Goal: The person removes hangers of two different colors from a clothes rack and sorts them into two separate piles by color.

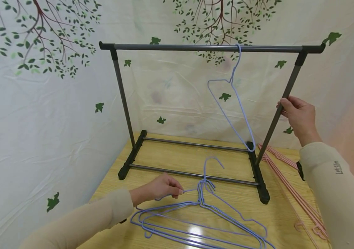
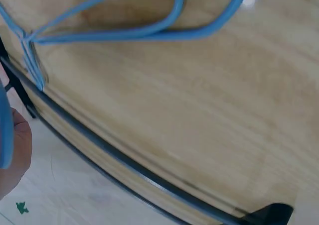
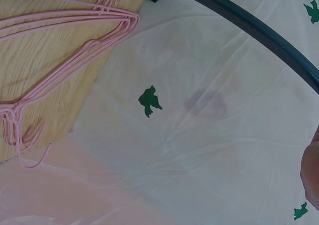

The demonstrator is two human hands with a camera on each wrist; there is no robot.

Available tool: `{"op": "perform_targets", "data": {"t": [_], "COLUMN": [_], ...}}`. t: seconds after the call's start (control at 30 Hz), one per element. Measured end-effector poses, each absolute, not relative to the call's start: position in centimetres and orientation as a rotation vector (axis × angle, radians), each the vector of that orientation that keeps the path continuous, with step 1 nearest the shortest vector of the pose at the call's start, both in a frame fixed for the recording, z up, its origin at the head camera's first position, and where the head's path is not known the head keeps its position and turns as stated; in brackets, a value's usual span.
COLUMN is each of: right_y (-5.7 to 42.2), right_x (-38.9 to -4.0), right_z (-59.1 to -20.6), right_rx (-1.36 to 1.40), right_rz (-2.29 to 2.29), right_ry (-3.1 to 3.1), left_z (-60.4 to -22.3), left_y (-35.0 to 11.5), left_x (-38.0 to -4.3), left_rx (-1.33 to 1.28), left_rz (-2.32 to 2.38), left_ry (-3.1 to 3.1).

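In the head view my left hand point(image 1: 159, 189) pinches one arm of a blue wire hanger point(image 1: 191, 190), whose hook points up above the others. Beneath it, several blue hangers point(image 1: 199, 202) lie stacked on the table with their hooks bunched together. A piece of blue wire point(image 2: 6, 130) crosses in front of my left hand point(image 2: 20, 150) in the left wrist view. My right hand point(image 1: 302, 117) grips the right post point(image 1: 277, 114) of a dark clothes rack. From its top rail point(image 1: 177, 47), right of the middle, hangs a single blue hanger point(image 1: 233, 72).
Pink hangers point(image 1: 294, 193) lie in a bundle on the table right of the rack; the right wrist view shows the pink hangers point(image 3: 130, 18) near the table edge. The rack's lower bars point(image 1: 192, 174) span the wooden table. A printed cloth backdrop point(image 1: 170, 90) stands behind.
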State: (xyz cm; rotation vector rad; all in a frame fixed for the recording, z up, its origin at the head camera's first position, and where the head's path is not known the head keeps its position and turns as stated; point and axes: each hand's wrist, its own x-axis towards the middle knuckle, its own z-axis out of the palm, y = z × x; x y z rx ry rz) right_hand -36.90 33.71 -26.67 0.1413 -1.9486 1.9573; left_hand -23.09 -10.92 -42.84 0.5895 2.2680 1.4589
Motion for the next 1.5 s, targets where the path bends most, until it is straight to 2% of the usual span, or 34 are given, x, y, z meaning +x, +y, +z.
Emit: {"op": "perform_targets", "data": {"t": [0.3,0.87,1.5], "right_y": [33.6,33.6,33.6], "right_x": [-36.8,-36.8,-36.7], "right_z": [-26.6,-26.7,-26.6], "right_rx": [0.119,0.141,0.100], "right_rz": [1.937,1.950,1.919], "right_ry": [-1.970,-1.947,-2.010], "left_z": [-44.7,-45.7,-46.3], "left_y": [-10.4,-10.6,-9.7], "left_x": [-21.9,-22.3,-23.3], "left_rx": [0.511,0.961,0.979], "left_rz": [1.438,0.817,0.584], "left_ry": [2.280,2.691,2.760]}}
